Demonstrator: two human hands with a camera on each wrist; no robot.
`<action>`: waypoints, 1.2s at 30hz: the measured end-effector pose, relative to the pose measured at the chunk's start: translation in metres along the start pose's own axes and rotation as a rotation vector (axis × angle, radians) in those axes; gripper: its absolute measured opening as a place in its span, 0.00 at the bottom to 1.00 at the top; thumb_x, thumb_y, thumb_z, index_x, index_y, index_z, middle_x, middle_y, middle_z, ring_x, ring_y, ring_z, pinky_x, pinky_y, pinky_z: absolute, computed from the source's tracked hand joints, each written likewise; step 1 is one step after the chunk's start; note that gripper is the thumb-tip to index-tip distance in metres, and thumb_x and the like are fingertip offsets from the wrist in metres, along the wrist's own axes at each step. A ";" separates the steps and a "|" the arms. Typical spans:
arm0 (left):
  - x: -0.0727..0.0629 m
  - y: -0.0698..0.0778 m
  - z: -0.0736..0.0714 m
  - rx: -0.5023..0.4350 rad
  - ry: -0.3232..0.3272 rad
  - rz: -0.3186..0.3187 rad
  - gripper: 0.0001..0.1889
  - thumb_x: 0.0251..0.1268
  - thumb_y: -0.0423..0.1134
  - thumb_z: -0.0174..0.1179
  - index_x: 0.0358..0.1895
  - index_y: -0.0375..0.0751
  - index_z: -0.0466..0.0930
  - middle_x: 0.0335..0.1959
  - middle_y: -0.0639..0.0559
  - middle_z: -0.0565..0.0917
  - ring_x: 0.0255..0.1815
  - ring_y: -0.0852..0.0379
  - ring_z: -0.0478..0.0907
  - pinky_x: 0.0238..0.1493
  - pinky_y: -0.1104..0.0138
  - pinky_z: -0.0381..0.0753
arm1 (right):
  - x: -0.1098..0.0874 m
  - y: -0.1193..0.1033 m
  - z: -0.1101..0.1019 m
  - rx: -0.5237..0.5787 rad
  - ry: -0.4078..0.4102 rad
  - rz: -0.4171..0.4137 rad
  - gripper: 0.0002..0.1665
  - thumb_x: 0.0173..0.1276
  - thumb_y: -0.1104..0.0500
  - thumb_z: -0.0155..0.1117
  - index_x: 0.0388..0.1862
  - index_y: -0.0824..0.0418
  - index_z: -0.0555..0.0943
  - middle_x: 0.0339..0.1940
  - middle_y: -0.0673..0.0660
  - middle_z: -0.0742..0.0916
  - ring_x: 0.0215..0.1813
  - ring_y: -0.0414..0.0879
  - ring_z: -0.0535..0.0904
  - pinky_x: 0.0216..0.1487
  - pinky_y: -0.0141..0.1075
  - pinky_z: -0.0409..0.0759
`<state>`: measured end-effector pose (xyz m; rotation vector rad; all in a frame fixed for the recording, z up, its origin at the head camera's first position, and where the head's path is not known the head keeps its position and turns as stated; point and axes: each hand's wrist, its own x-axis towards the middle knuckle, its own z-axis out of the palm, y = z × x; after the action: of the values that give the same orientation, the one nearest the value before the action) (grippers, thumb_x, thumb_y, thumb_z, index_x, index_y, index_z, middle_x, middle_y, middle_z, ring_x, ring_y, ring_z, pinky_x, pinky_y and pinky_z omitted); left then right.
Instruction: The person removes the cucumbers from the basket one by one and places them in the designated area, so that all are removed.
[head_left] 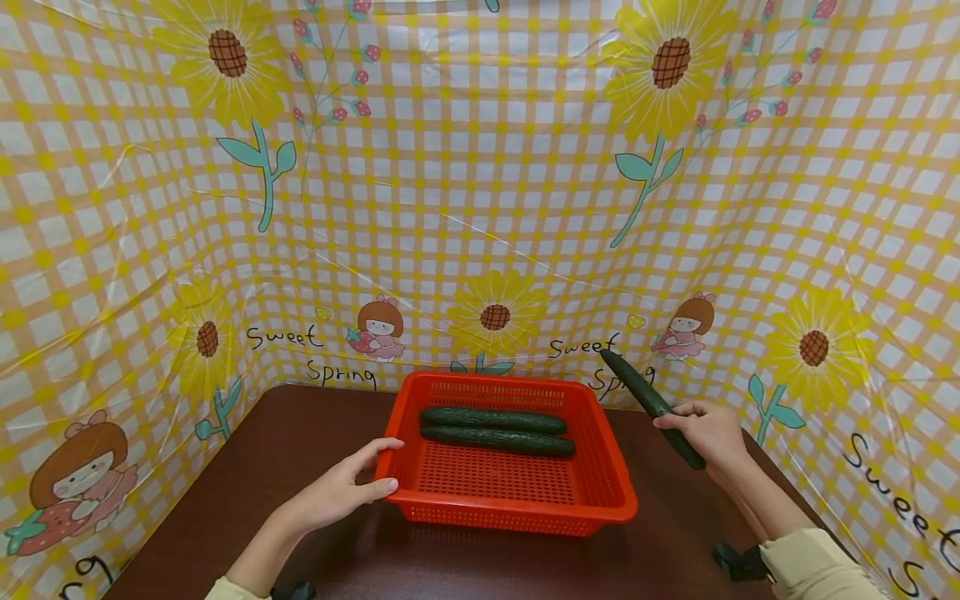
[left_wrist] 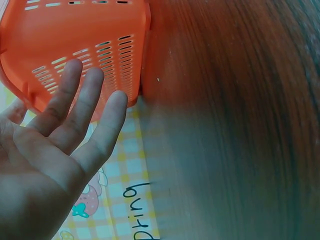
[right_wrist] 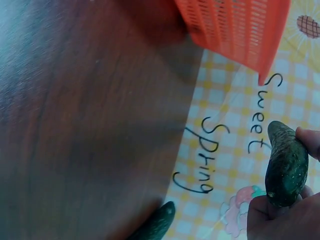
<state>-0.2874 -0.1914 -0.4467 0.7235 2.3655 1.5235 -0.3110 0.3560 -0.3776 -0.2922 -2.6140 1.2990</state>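
Observation:
A red plastic basket (head_left: 517, 510) stands on the table, with two dark green cucumbers (head_left: 495, 442) lying side by side in it. My left hand (head_left: 341, 487) is at its left rim, with thumb and forefinger at the edge. In the left wrist view, the straight, spread fingers (left_wrist: 114, 117) overlap the slotted basket wall (left_wrist: 65, 35). To the right of the basket, my right hand (head_left: 708, 433) holds another cucumber (head_left: 633, 383), slanted with its far end up. The right wrist view shows this cucumber (right_wrist: 287, 165) between thumb and fingers.
At the bottom of the right wrist view, the end of a cucumber (right_wrist: 155, 225) shows over the dark wooden table (head_left: 300, 433). A checked sheet (head_left: 480, 208) with sunflowers and lettering hangs behind and on both sides of the table.

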 end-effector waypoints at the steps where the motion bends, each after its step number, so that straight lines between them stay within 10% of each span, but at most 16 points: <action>1: 0.000 0.000 0.000 0.003 0.000 0.000 0.30 0.74 0.47 0.59 0.75 0.52 0.62 0.70 0.40 0.70 0.67 0.43 0.69 0.55 0.55 0.76 | 0.000 0.003 -0.001 -0.003 0.003 0.003 0.23 0.61 0.52 0.75 0.45 0.69 0.86 0.48 0.67 0.84 0.35 0.49 0.80 0.33 0.40 0.82; 17: -0.002 0.001 0.002 0.024 0.010 0.010 0.28 0.74 0.46 0.59 0.74 0.54 0.63 0.71 0.41 0.70 0.67 0.44 0.69 0.60 0.52 0.73 | -0.004 0.039 -0.013 -0.077 0.038 0.013 0.26 0.65 0.47 0.72 0.47 0.69 0.85 0.63 0.74 0.76 0.54 0.64 0.75 0.39 0.42 0.79; 36: -0.001 0.001 0.002 0.040 0.016 0.015 0.28 0.74 0.45 0.59 0.73 0.54 0.63 0.69 0.41 0.71 0.66 0.44 0.70 0.58 0.53 0.74 | -0.006 0.080 -0.021 -0.149 0.126 0.051 0.19 0.60 0.51 0.75 0.36 0.67 0.86 0.52 0.71 0.84 0.52 0.66 0.77 0.40 0.46 0.79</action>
<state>-0.2860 -0.1902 -0.4466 0.7417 2.4141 1.4973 -0.2934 0.4174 -0.4297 -0.4526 -2.6156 1.0649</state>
